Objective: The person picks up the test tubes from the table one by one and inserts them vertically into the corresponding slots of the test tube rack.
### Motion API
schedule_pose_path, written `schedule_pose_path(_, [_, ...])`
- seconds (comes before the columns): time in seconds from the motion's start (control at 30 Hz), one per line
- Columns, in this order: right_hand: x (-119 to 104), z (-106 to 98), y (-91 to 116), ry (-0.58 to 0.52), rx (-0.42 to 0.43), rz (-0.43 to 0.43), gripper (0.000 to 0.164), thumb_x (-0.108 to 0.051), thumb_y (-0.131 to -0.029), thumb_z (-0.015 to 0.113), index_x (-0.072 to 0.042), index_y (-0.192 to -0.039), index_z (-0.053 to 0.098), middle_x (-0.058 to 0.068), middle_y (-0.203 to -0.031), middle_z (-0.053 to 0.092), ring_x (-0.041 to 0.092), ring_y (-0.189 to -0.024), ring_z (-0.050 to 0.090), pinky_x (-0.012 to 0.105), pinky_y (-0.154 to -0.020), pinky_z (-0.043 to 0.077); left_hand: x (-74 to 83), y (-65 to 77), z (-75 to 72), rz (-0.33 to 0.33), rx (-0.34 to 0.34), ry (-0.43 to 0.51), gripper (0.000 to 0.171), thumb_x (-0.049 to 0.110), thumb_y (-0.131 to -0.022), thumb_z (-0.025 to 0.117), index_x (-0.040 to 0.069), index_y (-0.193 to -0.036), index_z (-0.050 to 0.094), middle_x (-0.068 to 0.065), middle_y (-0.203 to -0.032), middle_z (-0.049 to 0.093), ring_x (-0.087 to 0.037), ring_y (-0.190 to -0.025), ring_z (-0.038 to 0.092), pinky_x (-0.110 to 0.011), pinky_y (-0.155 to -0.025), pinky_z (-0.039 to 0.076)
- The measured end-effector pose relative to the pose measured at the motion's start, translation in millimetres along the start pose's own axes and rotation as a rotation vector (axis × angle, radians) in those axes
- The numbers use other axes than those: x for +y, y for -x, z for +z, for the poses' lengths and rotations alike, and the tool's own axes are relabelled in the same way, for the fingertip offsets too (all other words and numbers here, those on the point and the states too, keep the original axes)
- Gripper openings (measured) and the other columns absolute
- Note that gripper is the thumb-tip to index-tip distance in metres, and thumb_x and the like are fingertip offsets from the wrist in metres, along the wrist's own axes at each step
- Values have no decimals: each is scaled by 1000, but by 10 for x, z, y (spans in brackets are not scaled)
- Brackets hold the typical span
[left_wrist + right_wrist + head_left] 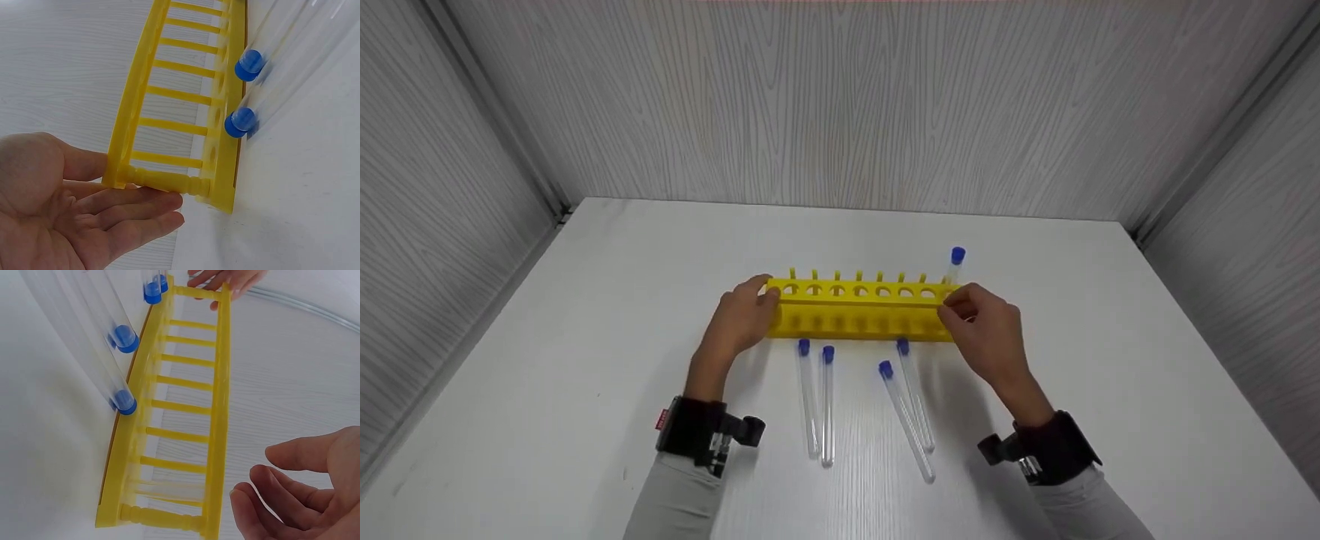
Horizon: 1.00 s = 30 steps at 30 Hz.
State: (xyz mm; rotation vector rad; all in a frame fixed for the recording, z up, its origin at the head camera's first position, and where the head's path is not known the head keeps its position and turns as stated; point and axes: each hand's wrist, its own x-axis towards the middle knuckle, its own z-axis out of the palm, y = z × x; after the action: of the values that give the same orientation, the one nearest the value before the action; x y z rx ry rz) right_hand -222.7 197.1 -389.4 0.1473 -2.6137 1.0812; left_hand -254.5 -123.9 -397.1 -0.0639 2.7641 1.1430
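Note:
A yellow test tube rack (847,304) stands on the table. My left hand (741,319) grips its left end, thumb at the front; in the left wrist view the fingers (135,205) pass by the end post. At the other end, one blue-capped test tube (957,256) stands in the rack, its lower part showing through the frame in the right wrist view. Just beside that end is my right hand (990,330). Its fingers are loosely bent, hold nothing and stand apart from the rack in the right wrist view.
Before the rack lie two blue-capped test tubes (828,405) on the left and two more test tubes (911,427) on the right, caps toward the rack. A wood-grain panel (840,105) rises behind the white table (660,247), with side panels left and right.

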Motion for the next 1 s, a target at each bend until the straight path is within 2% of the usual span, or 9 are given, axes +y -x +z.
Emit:
schedule_pose_path(0.13, [-7, 43, 19, 7, -59, 23, 17, -17, -95, 68, -2, -104, 71, 13, -97, 75, 24, -83, 68, 36, -75, 60, -2, 0, 2, 11, 0, 5, 54, 32, -110, 36, 7, -157, 36, -21, -159, 40, -38, -144, 42, -56, -121, 29])
schedule_pose_path(0.3, [1, 92, 47, 43, -198, 74, 21, -19, -94, 67, -2, -106, 71, 13, -97, 74, 24, -80, 66, 34, -71, 57, -7, 0, 1, 32, 4, 14, 54, 32, -110, 36, 5, -157, 36, -22, -157, 43, -36, -138, 48, -55, -119, 33])
schedule_pose_path(0.47, [57, 154, 67, 86, -340, 115, 29, -22, -94, 69, -1, -114, 68, 16, -106, 73, 25, -83, 66, 35, -71, 58, 8, 5, 13, 8, -3, 19, 55, 33, -110, 37, 6, -157, 35, -21, -157, 42, -34, -130, 50, -55, -119, 34])
schedule_pose_path(0.6, [82, 207, 79, 116, -422, 148, 35, -23, -93, 71, -1, -119, 66, 17, -108, 72, 25, -86, 66, 36, -73, 58, 16, 9, 19, -9, -6, 27, 55, 33, -110, 37, 7, -158, 35, -21, -157, 43, -33, -125, 51, -54, -117, 36])
schedule_pose_path(0.83, [75, 295, 125, 134, -481, 168, 35, -20, -90, 75, 0, -117, 65, 14, -103, 71, 24, -85, 65, 36, -72, 58, 15, 10, 23, -18, -5, 32, 55, 34, -110, 36, 8, -158, 35, -20, -158, 42, -34, -137, 47, -56, -120, 31])
schedule_pose_path(1.0, [56, 348, 152, 153, -501, 198, 36, -20, -90, 75, 0, -119, 65, 15, -103, 70, 24, -83, 65, 36, -71, 58, 6, 1, 23, -10, -2, 33, 55, 34, -109, 36, 8, -158, 35, -20, -158, 42, -34, -135, 47, -55, -120, 31])
